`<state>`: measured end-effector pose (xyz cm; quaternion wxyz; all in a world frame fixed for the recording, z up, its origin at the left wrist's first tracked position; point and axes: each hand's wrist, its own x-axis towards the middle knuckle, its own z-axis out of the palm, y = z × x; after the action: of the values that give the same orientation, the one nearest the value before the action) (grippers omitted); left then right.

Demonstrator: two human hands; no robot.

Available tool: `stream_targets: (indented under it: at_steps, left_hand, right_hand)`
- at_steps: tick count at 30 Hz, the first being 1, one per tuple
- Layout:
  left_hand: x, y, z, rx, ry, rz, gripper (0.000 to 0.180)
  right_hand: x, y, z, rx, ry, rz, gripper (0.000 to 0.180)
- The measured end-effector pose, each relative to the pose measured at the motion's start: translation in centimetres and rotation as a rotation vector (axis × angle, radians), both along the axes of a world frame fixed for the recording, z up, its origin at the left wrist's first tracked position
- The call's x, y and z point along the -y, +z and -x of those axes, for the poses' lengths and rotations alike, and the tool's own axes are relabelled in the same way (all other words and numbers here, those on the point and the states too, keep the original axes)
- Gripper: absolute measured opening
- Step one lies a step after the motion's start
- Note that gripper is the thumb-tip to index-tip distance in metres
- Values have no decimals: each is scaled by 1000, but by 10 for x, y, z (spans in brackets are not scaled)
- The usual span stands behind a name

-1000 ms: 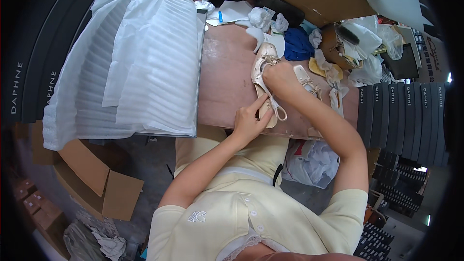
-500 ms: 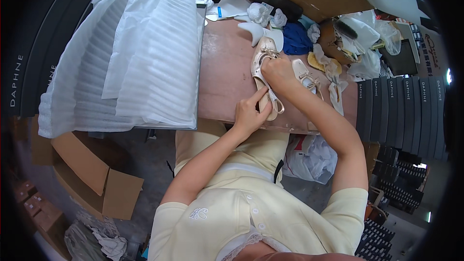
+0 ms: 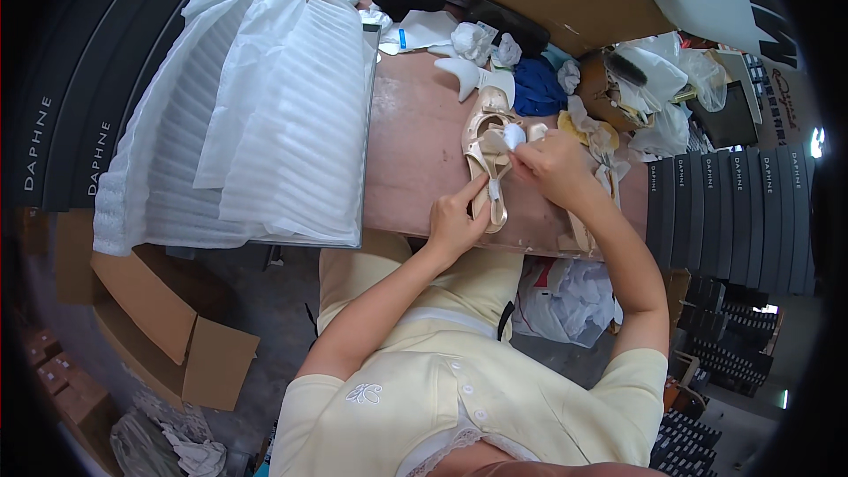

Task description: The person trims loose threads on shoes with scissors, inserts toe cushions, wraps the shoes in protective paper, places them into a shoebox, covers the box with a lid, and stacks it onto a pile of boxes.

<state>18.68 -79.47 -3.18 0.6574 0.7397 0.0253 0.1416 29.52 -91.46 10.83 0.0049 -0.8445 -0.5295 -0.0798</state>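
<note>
Between both hands lies the beige sandal [image 3: 488,155]: left hand [image 3: 453,221] pinches its heel end, right hand [image 3: 549,165] grips white wadding [image 3: 513,135]; press it toeward steadily.

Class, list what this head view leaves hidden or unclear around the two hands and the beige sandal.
- Beige sandal: heel end hidden under the left hand.
- White wad: partly covered by the right hand; material too small to tell.
- Second sandal: mostly behind the right forearm.
- Table: left part under white foam sheets.

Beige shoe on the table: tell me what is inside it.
White paper wad sits in the beige shoe, pressed by the right hand. Left hand holds the heel end. Anything deeper is hidden.
</note>
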Motion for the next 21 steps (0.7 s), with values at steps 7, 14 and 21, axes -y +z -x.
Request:
stream_targets:
  at_steps: [7,14,21]
  left_hand:
    - [-2,8,0,-32,-28,13,41]
    - [19,6,8,-125,-59,142,20]
    - [33,-12,9,-104,-49,444,23]
  right_hand:
    - [-50,-5,1,-131,-510,-233,25]
    - [-19,-54,25,-371,-387,-127,39]
    - [-16,-69,31,-208,-409,-65,49]
